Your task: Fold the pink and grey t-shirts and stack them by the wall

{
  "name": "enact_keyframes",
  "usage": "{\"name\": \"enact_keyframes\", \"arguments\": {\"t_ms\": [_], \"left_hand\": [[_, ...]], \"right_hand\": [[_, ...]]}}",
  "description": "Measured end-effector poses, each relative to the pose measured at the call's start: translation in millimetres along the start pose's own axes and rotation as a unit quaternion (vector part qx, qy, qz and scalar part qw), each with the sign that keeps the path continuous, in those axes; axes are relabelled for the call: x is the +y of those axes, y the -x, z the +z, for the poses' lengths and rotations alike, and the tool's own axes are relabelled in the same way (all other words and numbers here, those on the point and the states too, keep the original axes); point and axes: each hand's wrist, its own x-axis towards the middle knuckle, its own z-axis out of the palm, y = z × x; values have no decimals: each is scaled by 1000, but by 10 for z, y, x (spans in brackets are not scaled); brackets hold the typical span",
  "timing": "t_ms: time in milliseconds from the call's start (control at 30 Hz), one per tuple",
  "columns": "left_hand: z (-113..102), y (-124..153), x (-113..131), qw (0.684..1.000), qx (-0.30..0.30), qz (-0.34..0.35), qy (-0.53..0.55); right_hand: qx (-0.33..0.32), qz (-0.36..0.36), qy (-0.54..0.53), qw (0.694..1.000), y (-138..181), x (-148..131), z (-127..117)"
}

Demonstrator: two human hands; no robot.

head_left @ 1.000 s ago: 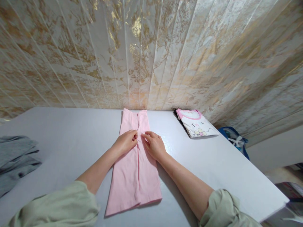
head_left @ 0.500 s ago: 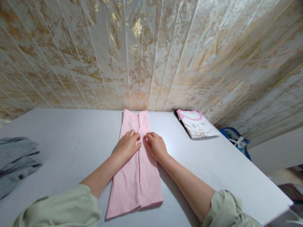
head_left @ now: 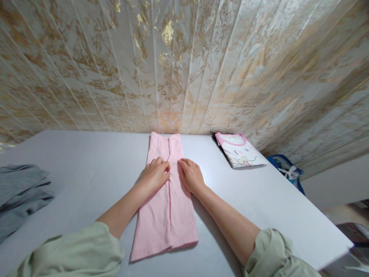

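A pink garment [head_left: 181, 211] lies flat on the white table, folded into a long strip. Its two sides meet along a lengthwise line down the middle, and its near end is wider than its far end. My left hand [head_left: 155, 172] rests on the left half beside that line, fingers bent and thumb a little apart. On the right half, near the outer edge, lies my right hand [head_left: 191, 175], its fingers loosely bent against the cloth. I see no cloth pinched in either hand. Both palms are hidden.
Grey clothing [head_left: 24, 196] lies loosely bunched at the table's left. A folded white shirt with pink trim [head_left: 239, 152] sits on something black at the back right. A patterned curtain [head_left: 167, 69] hangs behind the white table [head_left: 95, 169]. Past the right edge is a blue bag [head_left: 288, 171].
My right hand has shifted slightly right, away from the middle line, and my left hand slightly left. The small crease between them has smoothed out. The garment stays in place.
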Motion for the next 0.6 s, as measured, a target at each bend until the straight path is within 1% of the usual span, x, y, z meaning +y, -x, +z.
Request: {"name": "enact_keyframes", "arguments": {"t_ms": [67, 133, 167, 233, 300, 333, 400, 533, 600], "left_hand": [[-31, 6, 16, 1000, 12, -26, 4], [-62, 31, 21, 999, 20, -34, 36], [-73, 55, 22, 998, 15, -25, 53], [-84, 125, 27, 997, -16, 11, 73], [-80, 205, 33, 995, -45, 47, 73], [-75, 241, 34, 994, -49, 58, 72], [-64, 294, 26, 994, -40, 56, 79], [-51, 345, 21, 993, 4, 24, 113], [-53, 365, 50, 993, 8, 41, 112]], "right_hand": [[2, 7, 5, 1000, 1, -2, -9], [2, 9, 6, 1000, 1, -5, -16], [1, 9, 5, 1000, 1, -6, -16], [2, 11, 4, 1000, -1, -3, -10], [3, 11, 3, 1000, -3, 2, -1], [3, 10, 2, 1000, -4, 5, 2], [1, 9, -1, 1000, -6, 9, 0], [-9, 10, -6, 1000, -5, -3, -32], [-9, 10, -7, 1000, -2, -14, -49]]}}
